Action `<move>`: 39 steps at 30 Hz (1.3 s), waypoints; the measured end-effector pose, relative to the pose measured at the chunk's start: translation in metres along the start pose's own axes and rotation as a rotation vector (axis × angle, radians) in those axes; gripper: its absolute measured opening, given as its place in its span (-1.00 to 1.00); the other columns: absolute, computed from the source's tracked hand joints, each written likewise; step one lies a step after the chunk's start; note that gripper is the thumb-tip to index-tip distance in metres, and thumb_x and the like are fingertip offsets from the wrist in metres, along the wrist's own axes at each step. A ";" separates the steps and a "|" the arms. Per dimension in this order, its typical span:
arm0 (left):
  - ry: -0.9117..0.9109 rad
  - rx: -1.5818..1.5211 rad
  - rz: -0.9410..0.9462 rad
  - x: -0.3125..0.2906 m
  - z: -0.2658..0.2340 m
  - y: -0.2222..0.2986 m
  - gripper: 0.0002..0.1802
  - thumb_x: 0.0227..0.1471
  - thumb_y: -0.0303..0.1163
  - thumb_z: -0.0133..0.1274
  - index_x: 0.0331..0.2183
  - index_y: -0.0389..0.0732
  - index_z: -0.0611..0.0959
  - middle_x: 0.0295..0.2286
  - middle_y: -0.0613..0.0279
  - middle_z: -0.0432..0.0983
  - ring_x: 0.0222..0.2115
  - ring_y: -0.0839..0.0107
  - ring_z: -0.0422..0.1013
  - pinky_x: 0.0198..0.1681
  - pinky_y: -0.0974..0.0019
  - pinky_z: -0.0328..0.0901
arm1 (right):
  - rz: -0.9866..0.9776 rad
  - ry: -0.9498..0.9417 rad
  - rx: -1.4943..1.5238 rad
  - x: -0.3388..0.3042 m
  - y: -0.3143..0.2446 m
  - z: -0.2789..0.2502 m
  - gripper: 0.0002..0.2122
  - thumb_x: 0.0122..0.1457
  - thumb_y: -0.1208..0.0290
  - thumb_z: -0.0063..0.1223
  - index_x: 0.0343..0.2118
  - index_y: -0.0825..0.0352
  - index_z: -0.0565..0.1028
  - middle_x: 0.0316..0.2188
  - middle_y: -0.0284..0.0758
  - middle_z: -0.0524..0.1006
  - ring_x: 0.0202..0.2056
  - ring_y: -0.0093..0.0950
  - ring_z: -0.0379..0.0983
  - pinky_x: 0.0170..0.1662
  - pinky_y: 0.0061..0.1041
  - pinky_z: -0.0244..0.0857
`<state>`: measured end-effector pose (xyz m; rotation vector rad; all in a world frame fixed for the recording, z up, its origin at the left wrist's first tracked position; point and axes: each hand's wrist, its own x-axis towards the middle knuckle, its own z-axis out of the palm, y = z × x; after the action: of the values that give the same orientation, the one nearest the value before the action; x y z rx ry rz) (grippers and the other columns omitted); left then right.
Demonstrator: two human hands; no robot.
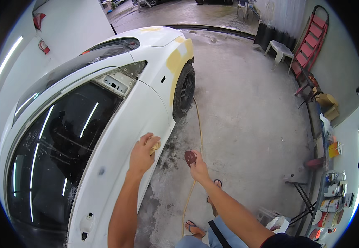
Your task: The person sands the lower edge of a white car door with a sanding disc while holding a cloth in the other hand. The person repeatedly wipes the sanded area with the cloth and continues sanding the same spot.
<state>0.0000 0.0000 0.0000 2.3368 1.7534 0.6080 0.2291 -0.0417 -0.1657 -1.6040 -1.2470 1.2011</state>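
The left grip [142,156] curls around a pale yellow pad [156,147] near the white car door [119,155]; the right grip [199,168] pinches a dark red disc [190,158] near its edge. A loosened pinch could drop the disc toward the hose [199,124] below.

Seen across the garage from where I stood, a person wore a black sleeve [289,241] on the right side, light-blue legwear [239,241] with a black strip [218,233] along it, and dark thong sandals [192,224]. The left hand [143,153], right hand [200,169] and forearms [126,206] were bare.
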 end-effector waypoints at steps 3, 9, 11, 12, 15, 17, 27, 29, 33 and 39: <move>-0.011 0.302 0.163 0.091 0.021 -0.082 -0.41 -0.10 -0.64 0.21 -0.04 0.18 0.69 0.13 0.33 0.48 0.03 -0.01 0.47 0.02 0.03 0.49 | -0.099 -0.088 -0.116 0.123 0.081 0.076 -0.44 0.24 0.63 -0.14 0.35 0.34 0.29 0.25 0.08 0.44 0.24 0.04 0.40 0.25 -0.10 0.30; 0.136 0.877 0.393 0.206 0.080 -0.207 -0.34 -0.16 -0.61 0.19 0.06 0.02 0.65 0.14 0.27 0.52 0.18 0.07 0.36 0.35 -0.07 0.15 | -0.185 -0.006 0.074 0.339 0.235 0.238 -0.41 0.22 0.68 -0.16 0.37 0.43 0.25 0.36 0.06 0.29 0.37 0.01 0.22 0.44 -0.17 0.09; 0.256 0.899 0.420 0.206 0.091 -0.228 -0.41 -0.16 -0.62 0.17 0.00 -0.06 0.66 0.06 0.25 0.56 0.13 0.06 0.42 0.31 0.02 0.21 | -0.291 0.075 0.148 0.379 0.260 0.290 -0.40 0.24 0.69 -0.17 0.39 0.40 0.22 0.37 0.05 0.27 0.39 0.00 0.18 0.45 -0.17 0.07; 0.292 0.935 0.444 0.207 0.094 -0.234 -0.39 -0.20 -0.68 0.09 -0.01 -0.11 0.66 0.05 0.19 0.57 0.15 0.03 0.41 0.28 0.05 0.22 | -0.356 0.146 0.148 0.392 0.269 0.316 -0.39 0.25 0.69 -0.17 0.41 0.37 0.20 0.38 0.05 0.25 0.40 0.00 0.17 0.45 -0.16 0.06; 0.331 0.937 0.510 0.215 0.096 -0.243 -0.39 -0.18 -0.71 -0.03 0.00 -0.18 0.65 0.02 0.04 0.58 0.16 -0.02 0.42 0.30 0.03 0.22 | -0.461 0.276 0.222 0.412 0.287 0.377 -0.38 0.25 0.67 -0.14 0.41 0.37 0.20 0.40 0.02 0.22 0.41 0.00 0.13 0.45 -0.10 0.04; 0.362 0.930 0.495 0.220 0.107 -0.245 -0.43 -0.15 -0.67 -0.02 -0.02 -0.19 0.65 0.02 0.03 0.59 0.16 -0.03 0.42 0.29 0.02 0.22 | -0.453 0.294 0.281 0.414 0.294 0.391 -0.38 0.24 0.64 -0.12 0.42 0.38 0.20 0.41 0.01 0.21 0.41 0.00 0.11 0.45 -0.09 0.04; 0.132 1.134 0.443 0.222 0.186 -0.212 -0.51 -0.17 -0.53 0.13 -0.10 -0.06 0.72 0.08 0.25 0.58 0.22 -0.04 0.31 0.36 -0.08 0.10 | -0.220 0.094 0.203 0.426 0.272 0.367 -0.25 0.19 0.61 -0.15 0.49 0.43 -0.02 0.50 -0.02 0.05 0.52 -0.08 -0.11 0.47 0.22 -0.23; 0.112 1.134 0.450 0.221 0.191 -0.212 -0.51 -0.17 -0.52 0.13 -0.09 -0.06 0.71 0.09 0.24 0.57 0.22 -0.07 0.30 0.35 -0.09 0.11 | -0.184 0.060 0.200 0.423 0.271 0.361 -0.24 0.18 0.58 -0.14 0.48 0.47 -0.04 0.51 0.00 0.02 0.53 -0.07 -0.14 0.47 0.26 -0.26; 0.115 1.140 0.466 0.223 0.190 -0.212 -0.50 -0.17 -0.50 0.13 -0.08 -0.05 0.71 0.09 0.23 0.57 0.23 -0.09 0.30 0.36 -0.12 0.09 | -0.094 0.026 0.303 0.428 0.257 0.359 -0.23 0.19 0.53 -0.15 0.48 0.50 -0.08 0.52 0.06 -0.04 0.53 0.00 -0.19 0.50 0.20 -0.34; 0.089 1.196 0.497 0.224 0.189 -0.213 -0.54 -0.15 -0.47 0.11 -0.10 -0.05 0.70 0.08 0.23 0.57 0.19 -0.08 0.33 0.39 -0.17 0.05 | -0.112 0.021 0.410 0.435 0.244 0.358 -0.29 0.28 0.46 -0.15 0.47 0.51 -0.04 0.51 0.08 -0.02 0.52 0.02 -0.12 0.50 0.19 -0.29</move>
<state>-0.0584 0.2982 -0.1976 3.5918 1.8224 -0.5146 -0.0191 0.3311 -0.5856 -1.2272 -0.9849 1.2682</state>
